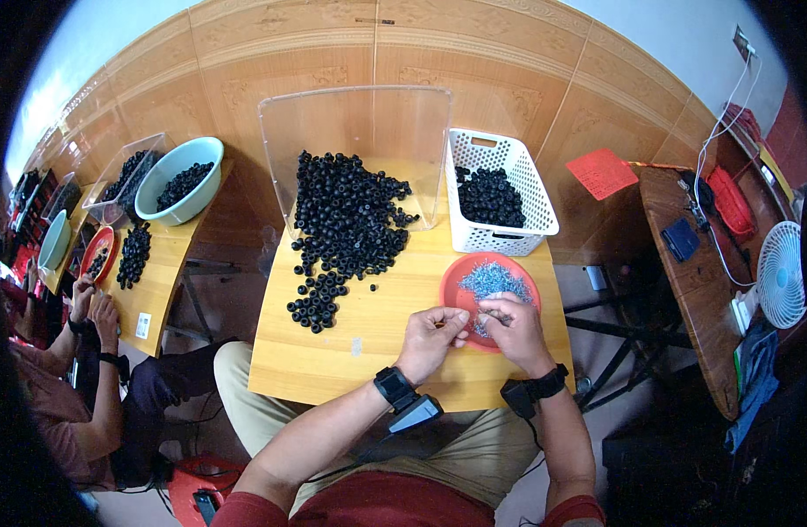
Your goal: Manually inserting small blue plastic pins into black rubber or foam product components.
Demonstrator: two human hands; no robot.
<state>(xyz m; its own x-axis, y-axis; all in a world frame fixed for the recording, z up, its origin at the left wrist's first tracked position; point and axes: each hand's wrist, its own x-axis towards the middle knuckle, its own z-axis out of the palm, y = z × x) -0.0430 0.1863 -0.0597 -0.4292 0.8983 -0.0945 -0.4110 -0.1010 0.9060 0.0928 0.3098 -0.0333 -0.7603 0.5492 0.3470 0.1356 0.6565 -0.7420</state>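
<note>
Over the near edge of a red plate (452, 279), both of my hands work close together. My left hand (431, 341) is closed in a pinch, thumb against fingertips; whatever it grips is too small to name. Just to its right, my right hand (519, 334) is curled with its fingertips together, and its contents are hidden. On the plate lies a heap of small blue and silvery pieces (494, 279). Beyond and left of my hands spreads a large pile of small black ring-like parts (343, 211), a few loose ones nearest me.
A clear plastic bin (355, 119) stands tipped behind the pile. Beside it, a white perforated basket (504, 237) holds more black parts. At the left, another person's hands (94, 303) work beside a pale green basin (180, 180). A white fan (781, 275) stands on the right-hand table (684, 299).
</note>
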